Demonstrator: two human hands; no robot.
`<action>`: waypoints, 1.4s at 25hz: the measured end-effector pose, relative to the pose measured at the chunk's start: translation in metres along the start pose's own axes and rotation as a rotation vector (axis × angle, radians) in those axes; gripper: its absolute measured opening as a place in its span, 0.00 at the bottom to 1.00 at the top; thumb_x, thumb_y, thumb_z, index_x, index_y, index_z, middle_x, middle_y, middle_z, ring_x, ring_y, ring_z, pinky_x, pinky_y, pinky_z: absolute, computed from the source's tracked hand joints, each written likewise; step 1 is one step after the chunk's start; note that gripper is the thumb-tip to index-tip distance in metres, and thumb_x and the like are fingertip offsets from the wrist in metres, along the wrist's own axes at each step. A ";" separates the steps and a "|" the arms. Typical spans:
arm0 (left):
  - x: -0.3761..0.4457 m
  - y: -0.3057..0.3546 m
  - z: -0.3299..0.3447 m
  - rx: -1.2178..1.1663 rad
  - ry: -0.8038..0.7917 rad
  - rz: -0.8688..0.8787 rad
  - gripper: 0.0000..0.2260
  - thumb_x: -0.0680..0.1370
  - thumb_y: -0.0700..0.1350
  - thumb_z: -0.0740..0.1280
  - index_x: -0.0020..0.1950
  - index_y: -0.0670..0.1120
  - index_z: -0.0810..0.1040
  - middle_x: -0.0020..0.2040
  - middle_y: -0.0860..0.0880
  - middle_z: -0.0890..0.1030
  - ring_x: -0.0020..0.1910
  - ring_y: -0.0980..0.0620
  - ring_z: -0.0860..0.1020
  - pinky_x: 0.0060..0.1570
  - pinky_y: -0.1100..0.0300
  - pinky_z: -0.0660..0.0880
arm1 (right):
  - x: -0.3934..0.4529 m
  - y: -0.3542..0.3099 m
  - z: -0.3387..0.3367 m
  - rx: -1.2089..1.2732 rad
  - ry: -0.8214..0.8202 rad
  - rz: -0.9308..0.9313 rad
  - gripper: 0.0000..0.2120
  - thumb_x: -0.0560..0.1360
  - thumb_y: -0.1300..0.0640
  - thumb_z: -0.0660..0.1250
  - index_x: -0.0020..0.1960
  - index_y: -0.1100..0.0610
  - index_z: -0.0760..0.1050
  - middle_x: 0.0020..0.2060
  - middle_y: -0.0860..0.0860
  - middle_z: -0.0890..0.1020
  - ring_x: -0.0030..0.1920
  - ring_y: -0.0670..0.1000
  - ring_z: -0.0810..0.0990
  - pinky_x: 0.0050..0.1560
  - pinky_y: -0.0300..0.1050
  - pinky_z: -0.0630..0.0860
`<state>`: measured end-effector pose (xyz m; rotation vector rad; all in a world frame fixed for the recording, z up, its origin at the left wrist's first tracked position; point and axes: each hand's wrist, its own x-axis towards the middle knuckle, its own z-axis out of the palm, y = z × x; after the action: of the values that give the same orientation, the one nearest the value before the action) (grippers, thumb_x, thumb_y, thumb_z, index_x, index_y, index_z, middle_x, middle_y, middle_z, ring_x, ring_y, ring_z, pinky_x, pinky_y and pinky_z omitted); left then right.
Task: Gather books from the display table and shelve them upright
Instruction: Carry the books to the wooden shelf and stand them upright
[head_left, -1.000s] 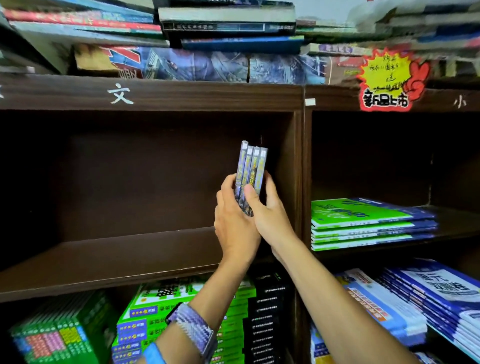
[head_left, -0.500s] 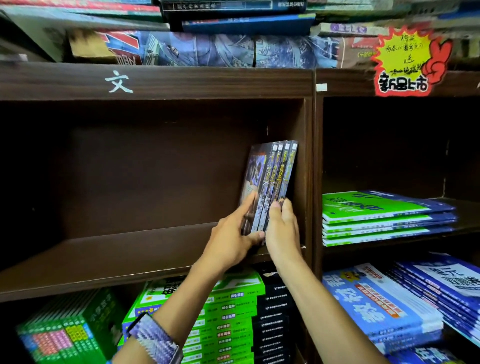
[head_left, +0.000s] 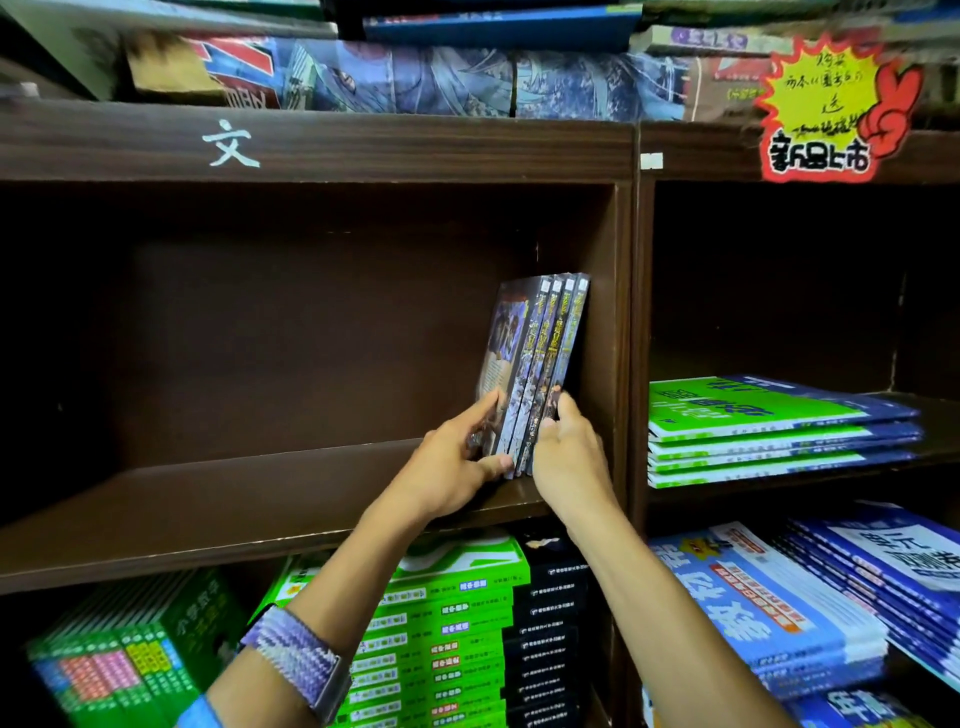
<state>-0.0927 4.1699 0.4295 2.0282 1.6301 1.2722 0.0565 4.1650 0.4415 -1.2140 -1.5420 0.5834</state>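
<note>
The left hand (head_left: 452, 467) pinches the small stack of books (head_left: 540, 364) low on its left face; the right hand (head_left: 566, 447) grips the right side. They stand slightly tilted on the shelf (head_left: 260, 499) against the divider (head_left: 608, 338). Glossy, thin, likely light and slippery: squeeze from both sides.

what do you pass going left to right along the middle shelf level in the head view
bare shelf board → left hand → upright dark books → right hand → shelf divider → flat stack of green and blue books
</note>
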 end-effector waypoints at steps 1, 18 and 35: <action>-0.001 0.000 0.001 0.012 0.008 -0.004 0.36 0.75 0.42 0.74 0.78 0.59 0.63 0.70 0.50 0.77 0.72 0.53 0.71 0.75 0.50 0.65 | 0.000 0.001 0.000 -0.013 0.010 -0.002 0.18 0.81 0.61 0.58 0.69 0.52 0.72 0.61 0.59 0.82 0.60 0.63 0.78 0.58 0.53 0.74; -0.104 0.021 0.025 0.144 0.343 0.189 0.33 0.74 0.48 0.72 0.77 0.52 0.64 0.72 0.52 0.75 0.69 0.50 0.73 0.68 0.54 0.69 | -0.137 0.110 -0.010 -0.411 0.137 -0.351 0.36 0.74 0.38 0.63 0.77 0.55 0.66 0.77 0.52 0.69 0.75 0.57 0.69 0.71 0.58 0.68; -0.349 0.076 0.214 -0.343 -0.351 0.537 0.35 0.72 0.53 0.71 0.74 0.38 0.68 0.69 0.37 0.76 0.66 0.38 0.76 0.65 0.42 0.73 | -0.558 0.202 -0.043 -0.763 0.349 0.842 0.53 0.63 0.20 0.49 0.77 0.44 0.32 0.81 0.44 0.42 0.82 0.54 0.50 0.75 0.56 0.60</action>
<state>0.1188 3.9032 0.1892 2.3619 0.6806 1.1494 0.1461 3.7253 0.0510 -2.4443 -0.9061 0.2538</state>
